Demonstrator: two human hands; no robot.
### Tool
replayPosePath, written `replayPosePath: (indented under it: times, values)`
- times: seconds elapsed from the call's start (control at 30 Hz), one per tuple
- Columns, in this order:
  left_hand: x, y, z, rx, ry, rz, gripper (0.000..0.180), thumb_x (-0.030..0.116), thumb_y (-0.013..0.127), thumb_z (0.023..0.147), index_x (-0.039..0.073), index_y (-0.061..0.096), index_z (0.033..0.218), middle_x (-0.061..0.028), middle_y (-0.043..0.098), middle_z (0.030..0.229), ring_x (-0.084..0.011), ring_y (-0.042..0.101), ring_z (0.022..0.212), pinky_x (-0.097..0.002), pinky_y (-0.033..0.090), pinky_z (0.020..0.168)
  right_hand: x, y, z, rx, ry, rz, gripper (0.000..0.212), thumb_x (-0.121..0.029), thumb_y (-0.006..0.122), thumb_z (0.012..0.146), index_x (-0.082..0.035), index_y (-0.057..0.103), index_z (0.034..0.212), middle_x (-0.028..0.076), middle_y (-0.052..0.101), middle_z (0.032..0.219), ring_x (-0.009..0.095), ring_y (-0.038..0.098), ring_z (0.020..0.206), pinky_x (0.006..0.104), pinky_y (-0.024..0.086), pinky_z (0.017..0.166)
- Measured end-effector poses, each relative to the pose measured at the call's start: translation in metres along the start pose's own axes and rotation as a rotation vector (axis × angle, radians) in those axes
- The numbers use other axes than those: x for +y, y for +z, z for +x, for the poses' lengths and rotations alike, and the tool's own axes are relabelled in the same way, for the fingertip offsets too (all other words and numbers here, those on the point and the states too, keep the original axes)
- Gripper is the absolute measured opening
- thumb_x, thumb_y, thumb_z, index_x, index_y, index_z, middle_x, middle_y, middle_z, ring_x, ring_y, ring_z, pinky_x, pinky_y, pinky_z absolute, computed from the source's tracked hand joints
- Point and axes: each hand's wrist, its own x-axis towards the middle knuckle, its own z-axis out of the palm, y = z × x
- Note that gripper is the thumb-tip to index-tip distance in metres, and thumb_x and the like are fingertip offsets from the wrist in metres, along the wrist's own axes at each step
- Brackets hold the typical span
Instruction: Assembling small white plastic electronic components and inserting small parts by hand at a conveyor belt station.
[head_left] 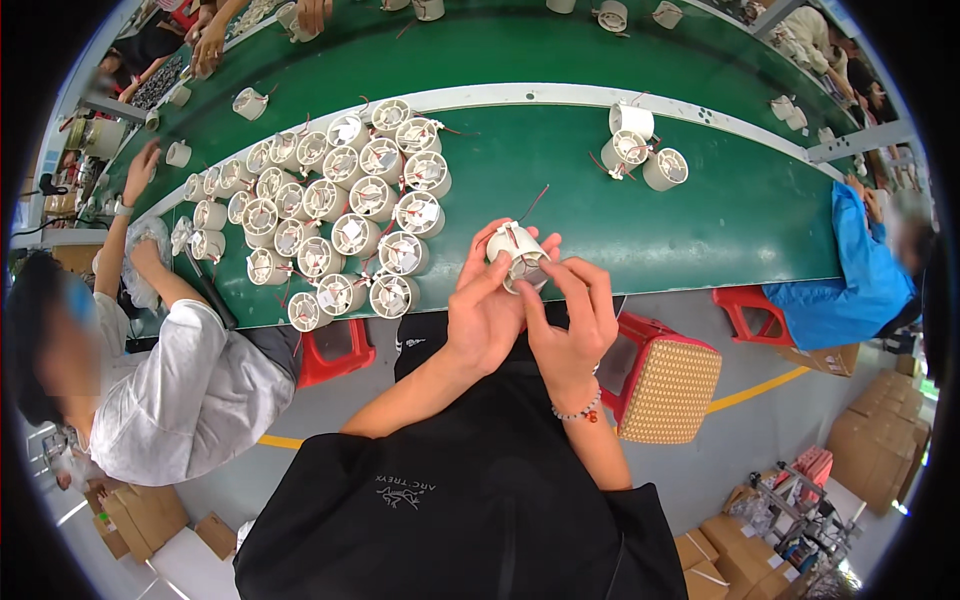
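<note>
Both of my hands hold one small white round plastic part [517,254] with thin red wires, just off the near edge of the green table [700,220]. My left hand [487,310] cups it from below and the left. My right hand [572,318] pinches its right side with thumb and fingers. A bead bracelet sits on my right wrist.
Several like white round parts [340,200] are crowded on the table to the left, three more [640,150] at the back right. A person in white sits at my left, one in blue at my right. Red stools [665,380] and cardboard boxes [880,440] stand on the floor.
</note>
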Motion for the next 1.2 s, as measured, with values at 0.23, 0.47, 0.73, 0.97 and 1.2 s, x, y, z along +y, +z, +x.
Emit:
replayPosePath:
  times: [0.23, 0.47, 0.73, 0.97, 1.2]
  values:
    - [-0.003, 0.001, -0.001, -0.015, 0.032, 0.064, 0.054, 0.013, 0.063, 0.11, 0.01, 0.037, 0.157, -0.0157, 0.052, 0.15, -0.0383, 0.047, 0.152, -0.05, 0.046, 0.121, -0.004, 0.005, -0.003, -0.01, 0.107, 0.101, 0.035, 0.003, 0.092, 0.074, 0.0, 0.075, 0.105, 0.009, 0.07, 0.106, 0.02, 0.07, 0.084, 0.0323, 0.057, 0.066]
    - [-0.002, 0.003, -0.005, 0.022, 0.034, 0.101, 0.052, 0.021, 0.06, 0.113, 0.009, 0.037, 0.158, -0.0176, 0.05, 0.159, -0.0397, 0.04, 0.159, -0.0513, 0.039, 0.128, -0.012, 0.004, 0.001, -0.037, 0.126, 0.118, 0.031, 0.003, 0.092, 0.075, 0.001, 0.072, 0.099, 0.009, 0.069, 0.104, 0.022, 0.071, 0.086, 0.0337, 0.057, 0.07]
    - [-0.005, 0.007, 0.0, 0.039, 0.036, 0.088, 0.054, 0.023, 0.058, 0.114, 0.007, 0.035, 0.16, -0.0166, 0.049, 0.16, -0.0379, 0.039, 0.16, -0.0495, 0.04, 0.127, -0.006, 0.01, 0.001, 0.03, 0.078, 0.102, 0.032, 0.004, 0.093, 0.075, 0.001, 0.072, 0.099, 0.01, 0.069, 0.106, 0.025, 0.07, 0.088, 0.0353, 0.058, 0.074]
    - [-0.007, 0.014, 0.008, -0.029, 0.004, 0.067, 0.048, -0.001, 0.06, 0.108, 0.006, 0.04, 0.151, -0.0129, 0.054, 0.146, -0.0353, 0.048, 0.153, -0.0475, 0.042, 0.128, 0.014, 0.006, -0.006, 0.045, 0.03, 0.083, 0.035, 0.005, 0.09, 0.079, 0.002, 0.075, 0.11, 0.012, 0.07, 0.111, 0.027, 0.07, 0.092, 0.0358, 0.058, 0.076]
    - [0.036, 0.024, 0.046, 0.051, -0.034, 0.323, 0.054, -0.006, 0.061, 0.104, 0.004, 0.041, 0.154, -0.0167, 0.056, 0.146, -0.0347, 0.059, 0.14, -0.0533, 0.049, 0.123, 0.02, -0.006, -0.008, 0.004, 0.137, 0.181, 0.033, 0.008, 0.077, 0.091, 0.001, 0.077, 0.123, 0.015, 0.068, 0.118, 0.028, 0.069, 0.097, 0.0357, 0.059, 0.08]
